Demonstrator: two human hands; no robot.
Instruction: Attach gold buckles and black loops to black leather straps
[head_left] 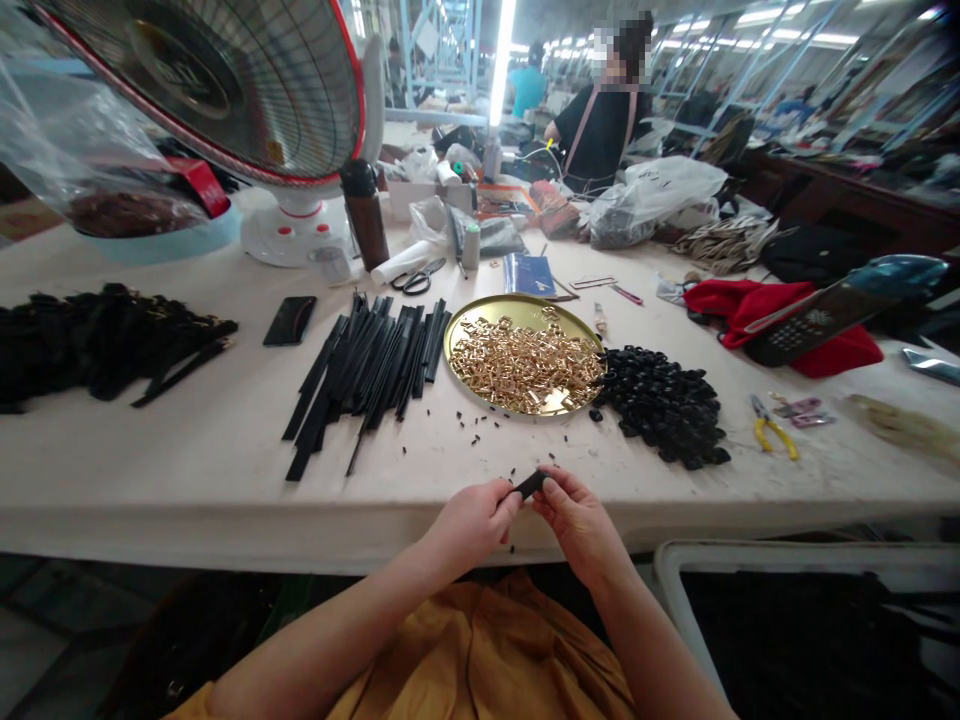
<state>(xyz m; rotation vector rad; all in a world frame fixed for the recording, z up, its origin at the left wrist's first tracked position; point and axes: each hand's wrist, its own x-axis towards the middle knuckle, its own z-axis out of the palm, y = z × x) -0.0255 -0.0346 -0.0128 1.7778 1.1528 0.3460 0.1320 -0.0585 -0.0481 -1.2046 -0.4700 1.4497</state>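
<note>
Both hands meet at the table's front edge around one short black strap. My left hand pinches its near left end between thumb and fingers. At its far right end, my right hand has closed thumb and fingertips on the strap. Any small fitting under the fingers is hidden. Beyond the hands stands a round gold tray heaped with gold metal buckles. A pile of small black pieces lies to its right. Black strips are stacked to its left.
A fan and a brown bottle stand at the back left. Scissors, a phone and yellow-handled pliers lie on the table. A white-rimmed bin sits below right. A person is in the background.
</note>
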